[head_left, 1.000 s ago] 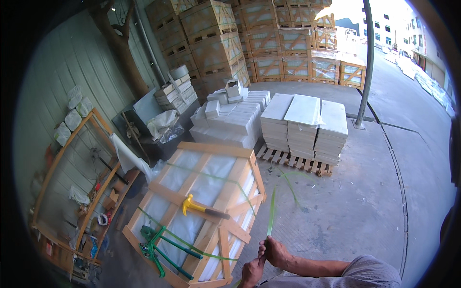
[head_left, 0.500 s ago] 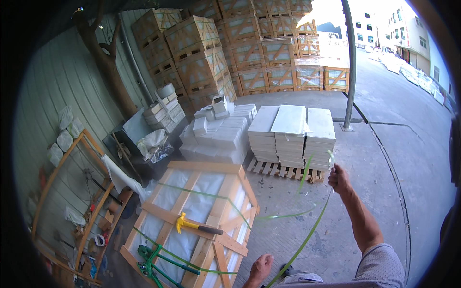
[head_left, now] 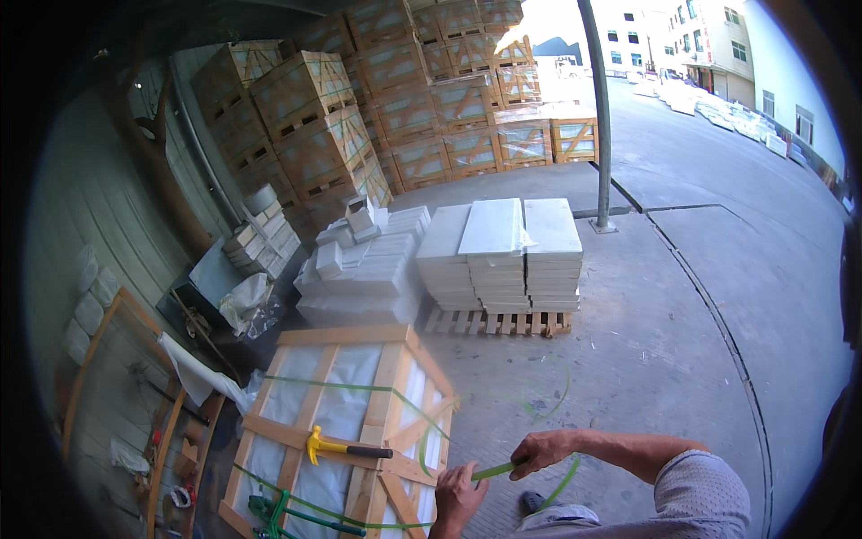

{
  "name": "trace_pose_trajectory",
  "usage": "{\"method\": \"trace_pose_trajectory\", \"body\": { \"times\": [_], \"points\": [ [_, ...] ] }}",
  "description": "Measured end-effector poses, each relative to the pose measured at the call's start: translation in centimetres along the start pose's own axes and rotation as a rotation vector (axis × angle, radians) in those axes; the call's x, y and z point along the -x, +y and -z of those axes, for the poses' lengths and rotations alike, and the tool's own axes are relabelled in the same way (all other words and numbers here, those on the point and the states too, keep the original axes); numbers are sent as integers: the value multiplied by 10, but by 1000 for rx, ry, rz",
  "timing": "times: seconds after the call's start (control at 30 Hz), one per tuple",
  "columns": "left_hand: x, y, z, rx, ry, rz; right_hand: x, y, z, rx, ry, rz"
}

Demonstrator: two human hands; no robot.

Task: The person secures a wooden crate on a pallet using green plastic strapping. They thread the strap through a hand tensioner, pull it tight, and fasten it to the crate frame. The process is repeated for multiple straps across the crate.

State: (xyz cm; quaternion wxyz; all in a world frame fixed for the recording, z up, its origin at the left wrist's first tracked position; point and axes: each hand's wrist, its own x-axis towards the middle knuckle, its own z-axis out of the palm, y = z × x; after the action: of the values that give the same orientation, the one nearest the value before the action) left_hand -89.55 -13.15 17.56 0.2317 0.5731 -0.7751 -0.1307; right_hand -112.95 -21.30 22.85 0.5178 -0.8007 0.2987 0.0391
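Observation:
A green packing strap [head_left: 492, 471] stretches between my two hands beside the wooden crate [head_left: 365, 334]. My left hand [head_left: 458, 497] is closed on the strap near the crate's right side. The fist of my right hand [head_left: 540, 451] grips the same strap slightly higher; a loose length trails below it toward my shoe, and a thin loop curls near the crate's edge. Green straps run over the crate's slats and white wrapping. On top lie a claw hammer [head_left: 346, 448] with a yellow head and dark grip, and a green long-handled strapping tool [head_left: 296, 516], partly cut off below.
Beyond the crate stands a pallet [head_left: 498, 322] stacked with white slabs [head_left: 503, 251]. White blocks [head_left: 364, 278] are heaped beside it. Tall stacks of crates [head_left: 422, 117] fill the back. A metal post [head_left: 600, 135] rises at right; a wooden rack [head_left: 166, 431] with tools stands left.
My right hand has come down and left from its raised, outstretched position, drawing the strap in. My left hand, empty before, now grips the strap. The view has shifted to the right.

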Motion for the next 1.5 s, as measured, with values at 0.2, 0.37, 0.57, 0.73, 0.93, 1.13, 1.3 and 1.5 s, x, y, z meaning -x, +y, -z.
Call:
{"method": "trace_pose_trajectory", "body": {
  "times": [0.2,0.37,0.57,0.73,0.93,1.13,1.3,1.5],
  "points": [
    [109,-74,-83,124,459,402,34,37,30,-896,413,-115],
    [250,-151,-90,183,255,898,56,112,81,-1414,884,116],
    [369,-175,-76,-450,210,714,71,146,118,-1175,1213,35],
    [329,-163,-81,-133,76,821,-2,130,74,-655,1016,-211],
    [222,-123,-75,584,250,1049,-64,95,-19,304,1068,-332],
    [139,-34,-46,222,-145,741,-92,24,-149,-1050,-163,-72],
    [145,-49,-55,504,-160,488,-108,27,-145,-1272,119,165],
    [236,-118,-74,758,-386,692,-84,134,10,-1587,1015,246]
  ]
}}
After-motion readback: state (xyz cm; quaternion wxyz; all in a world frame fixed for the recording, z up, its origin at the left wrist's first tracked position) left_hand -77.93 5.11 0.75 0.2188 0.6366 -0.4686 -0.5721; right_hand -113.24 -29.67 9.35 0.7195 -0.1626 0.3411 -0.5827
